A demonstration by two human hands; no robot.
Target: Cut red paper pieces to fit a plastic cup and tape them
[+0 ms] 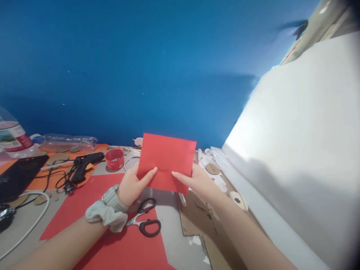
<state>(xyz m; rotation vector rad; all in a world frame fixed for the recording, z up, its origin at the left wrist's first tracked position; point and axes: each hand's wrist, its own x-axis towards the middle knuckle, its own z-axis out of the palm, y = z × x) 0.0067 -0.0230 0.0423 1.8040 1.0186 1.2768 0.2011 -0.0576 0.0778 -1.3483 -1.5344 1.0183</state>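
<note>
Both hands on one piece: left hand (135, 183) pinches the smooth red rectangular paper sheet (167, 155) at its left side, right hand (199, 182) pinches it at the lower right. Thumbs lie on the near face, fingers mostly hidden behind. Sheet is up off the grey table (171, 217), central, in front of the blue wall (140, 75).

Risks, my judgement. Thumbs press toward the middle, thin paper: pushing the hands together or pressing unevenly could buckle it or leave a stray crease. Opposite pulls could tear it. One pinch slackening could let that side droop or slip out of line.

Below, black-handled metal scissors (146, 221) lie on the larger red paper sheet (135, 253), handles spread, blade end running toward the left wrist, tips not visible. Dropping the left forearm could knock them or catch the pale fabric scrunchie (105, 217).

Left: black glue gun (83, 165) with tangled black cable (67, 183); can't tell if hot. A sideways elbow sweep could drag the cord. Right: brown cardboard (194, 215) and white paper scraps (197, 240) under or beside the right forearm; brushing them could scatter the bits.
</note>
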